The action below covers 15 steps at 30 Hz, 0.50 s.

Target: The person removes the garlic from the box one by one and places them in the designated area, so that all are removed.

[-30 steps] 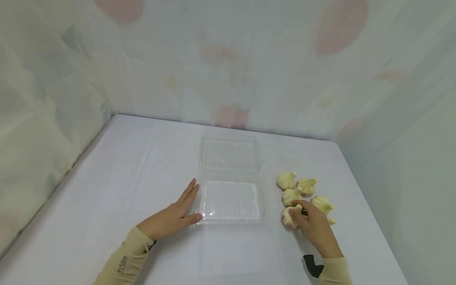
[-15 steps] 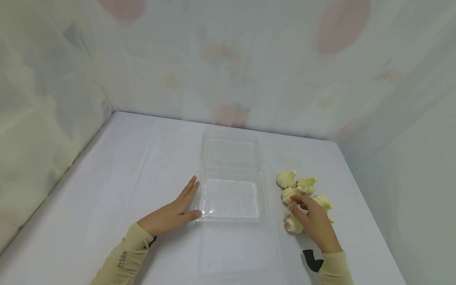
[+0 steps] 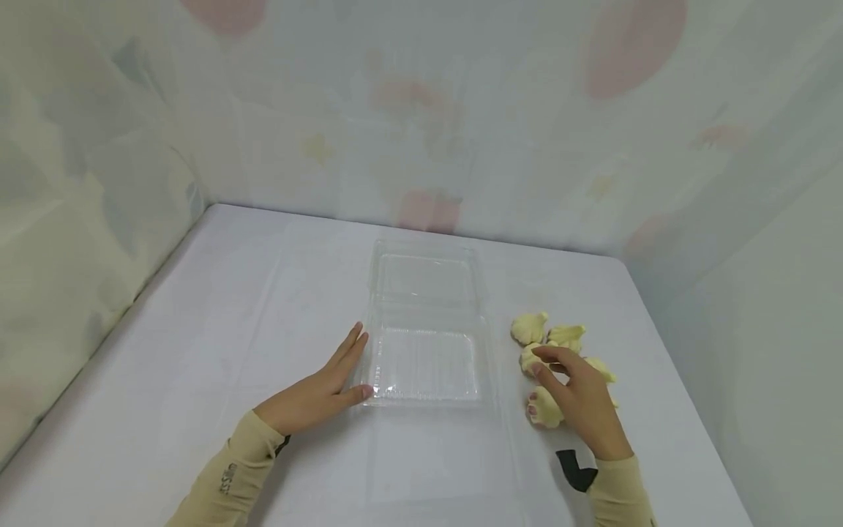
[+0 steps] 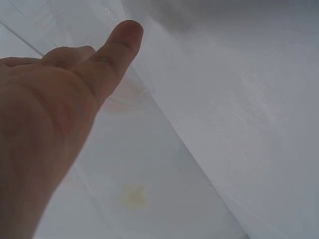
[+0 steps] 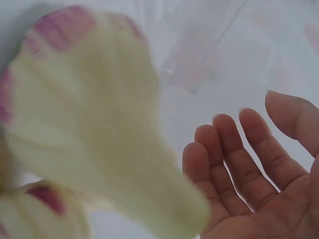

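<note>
My left hand (image 3: 316, 395) lies flat with straight fingers at the left side of a clear plastic clamshell box (image 3: 428, 366), its thumb touching the front left corner. The box is unfolded, lid (image 3: 424, 282) toward the back. Over several garlic bulbs, my right hand (image 3: 582, 395) hovers with thumb and forefinger apart. The right wrist view shows its fingers (image 5: 251, 179) loosely bent and holding nothing, beside a large close garlic bulb (image 5: 94, 99). Nearest in the head view are a front bulb (image 3: 544, 408) and a bulb (image 3: 528, 359) by the fingertips. Other bulbs are partly hidden by the hand.
Two more garlic bulbs, one at the back left of the group (image 3: 528, 328) and one beside it (image 3: 566, 337), lie right of the box. A white cloth covers the table (image 3: 263, 293). Patterned fabric (image 3: 421, 132) hangs behind and at both sides.
My right hand has let go of the front garlic bulb and risen slightly toward the back. That bulb shifted a little to the right and front. The left hand has stayed put.
</note>
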Tool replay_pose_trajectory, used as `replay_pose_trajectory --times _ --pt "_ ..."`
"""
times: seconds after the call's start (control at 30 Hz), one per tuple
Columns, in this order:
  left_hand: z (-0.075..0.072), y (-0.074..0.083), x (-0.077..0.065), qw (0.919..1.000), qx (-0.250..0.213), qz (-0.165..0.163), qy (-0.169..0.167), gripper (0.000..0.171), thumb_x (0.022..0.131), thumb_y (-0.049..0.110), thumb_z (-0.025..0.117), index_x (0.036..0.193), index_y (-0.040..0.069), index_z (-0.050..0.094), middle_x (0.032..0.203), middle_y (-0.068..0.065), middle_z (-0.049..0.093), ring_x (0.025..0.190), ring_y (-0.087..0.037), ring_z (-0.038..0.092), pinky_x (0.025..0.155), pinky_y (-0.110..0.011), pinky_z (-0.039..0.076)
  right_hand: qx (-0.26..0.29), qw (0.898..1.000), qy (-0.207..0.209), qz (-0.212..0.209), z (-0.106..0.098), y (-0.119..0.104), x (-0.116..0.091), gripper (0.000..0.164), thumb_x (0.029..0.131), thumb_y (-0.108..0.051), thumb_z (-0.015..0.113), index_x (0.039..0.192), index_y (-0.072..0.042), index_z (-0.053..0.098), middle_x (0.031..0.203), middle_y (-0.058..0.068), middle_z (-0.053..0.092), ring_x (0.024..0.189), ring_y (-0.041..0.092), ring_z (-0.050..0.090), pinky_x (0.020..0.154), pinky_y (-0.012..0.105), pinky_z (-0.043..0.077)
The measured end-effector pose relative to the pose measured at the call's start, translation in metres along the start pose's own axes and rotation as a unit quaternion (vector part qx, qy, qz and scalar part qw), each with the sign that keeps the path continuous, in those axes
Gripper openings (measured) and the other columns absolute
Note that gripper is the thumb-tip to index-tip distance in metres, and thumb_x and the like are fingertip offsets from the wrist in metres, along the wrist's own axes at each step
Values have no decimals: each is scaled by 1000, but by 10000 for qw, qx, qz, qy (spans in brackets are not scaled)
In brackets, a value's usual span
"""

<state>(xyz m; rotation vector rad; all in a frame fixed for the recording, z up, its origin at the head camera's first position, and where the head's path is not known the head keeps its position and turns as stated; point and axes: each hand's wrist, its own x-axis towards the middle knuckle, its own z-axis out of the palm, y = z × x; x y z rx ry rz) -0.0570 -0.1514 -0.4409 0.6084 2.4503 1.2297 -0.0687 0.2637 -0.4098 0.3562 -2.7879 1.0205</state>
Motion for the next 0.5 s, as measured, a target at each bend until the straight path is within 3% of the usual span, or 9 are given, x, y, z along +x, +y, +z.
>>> replay_pose_trajectory --times 0.17,0.3,0.4,0.5 --pt "-3 0 4 10000 5 -22 -34 86 106 42 52 162 7 -3 167 -1 -18 153 -28 -2 117 -57 18 138 9998 -161 -59 -1 -12 10 31 101 -30 66 125 -11 68 125 0 67 108 21 64 83 45 53" --pt "-14 -1 12 9999 111 -23 40 87 105 48 51 163 7 0 168 -2 -14 153 -26 -2 118 -56 16 187 9977 -355 -543 -2 -26 36 30 102 -30 64 127 -12 68 126 0 66 110 22 62 82 45 53" --pt "-30 2 23 9982 580 12 144 83 106 47 49 163 5 6 169 -9 -5 153 -31 3 118 -57 15 164 9933 -625 -956 -6 -41 63 32 103 -27 63 129 -9 66 128 4 66 111 25 61 84 48 53" --pt "-57 14 42 9909 1323 -48 249 74 108 42 47 162 2 15 167 -18 11 151 -37 13 117 -58 16 38 9860 -1236 -1123 -13 -61 100 38 104 -29 61 134 -7 62 132 8 63 117 30 58 93 51 49"
